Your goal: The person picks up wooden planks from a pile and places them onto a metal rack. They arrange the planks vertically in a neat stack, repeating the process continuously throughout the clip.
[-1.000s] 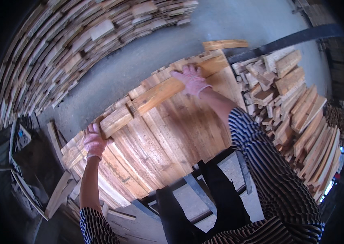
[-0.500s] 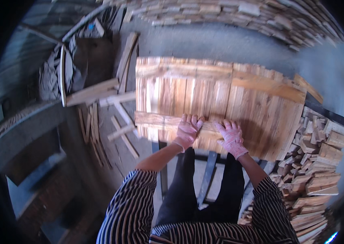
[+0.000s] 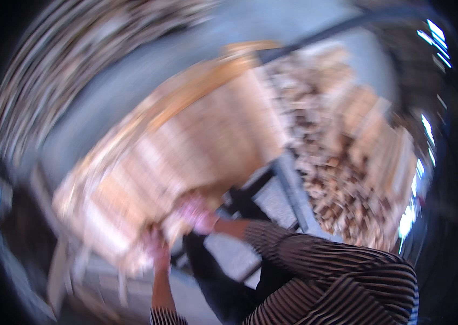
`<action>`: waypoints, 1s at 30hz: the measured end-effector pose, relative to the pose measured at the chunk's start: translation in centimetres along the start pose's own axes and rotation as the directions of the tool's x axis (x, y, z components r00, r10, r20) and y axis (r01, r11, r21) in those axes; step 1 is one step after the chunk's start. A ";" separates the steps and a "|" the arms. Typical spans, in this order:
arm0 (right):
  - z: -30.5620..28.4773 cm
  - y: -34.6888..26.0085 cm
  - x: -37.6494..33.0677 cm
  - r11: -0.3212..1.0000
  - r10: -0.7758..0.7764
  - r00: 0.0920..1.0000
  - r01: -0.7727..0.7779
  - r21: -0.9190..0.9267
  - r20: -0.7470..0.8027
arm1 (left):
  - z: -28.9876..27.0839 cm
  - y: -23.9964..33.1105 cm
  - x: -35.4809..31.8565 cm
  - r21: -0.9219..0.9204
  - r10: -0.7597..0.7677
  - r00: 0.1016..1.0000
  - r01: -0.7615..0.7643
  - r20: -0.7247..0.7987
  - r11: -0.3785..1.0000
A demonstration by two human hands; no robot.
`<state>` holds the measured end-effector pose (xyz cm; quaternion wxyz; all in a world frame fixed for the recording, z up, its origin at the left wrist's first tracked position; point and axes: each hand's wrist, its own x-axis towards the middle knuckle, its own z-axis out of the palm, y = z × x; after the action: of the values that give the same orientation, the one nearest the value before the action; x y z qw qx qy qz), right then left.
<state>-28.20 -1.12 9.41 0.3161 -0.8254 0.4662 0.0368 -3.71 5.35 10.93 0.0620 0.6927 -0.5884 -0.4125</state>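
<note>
A broad panel of narrow wooden strips [image 3: 196, 130] lies across a metal stand [image 3: 291, 187] in front of me. A long plank [image 3: 207, 84] runs over its far side. My left hand [image 3: 155, 246], in a pale pinkish glove, is at the panel's near edge towards the left. Close by on the right, my right hand [image 3: 196, 213], gloved alike, is at the same near edge. Motion smears the fingers of both hands, so their grip does not show. Whether the near plank is under them is too blurred to make out.
Heaped wood offcuts [image 3: 337, 189] lie to the right of the stand, with longer boards [image 3: 386, 162] beside them. Stacked timber [image 3: 93, 59] stands beyond the panel at the far left. A dark bar [image 3: 348, 30] stretches from the panel's far corner. Loose sticks [image 3: 58, 271] lie at the lower left.
The whole view has swung to the right and tilted, so the panel now appears slanted and further left. Both hands remain by the panel's near side, now blurred.
</note>
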 end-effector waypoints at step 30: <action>-32.4 35.0 -16.9 -0.303 0.830 0.557 0.452 0.839 -0.001 | 11.0 54.9 24.2 -0.700 0.300 0.695 0.404 0.654 0.589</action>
<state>-73.02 -19.32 24.19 0.5721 -0.0134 0.5409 -0.6164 -53.57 -27.68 23.09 0.1203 0.3861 -0.2869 -0.8684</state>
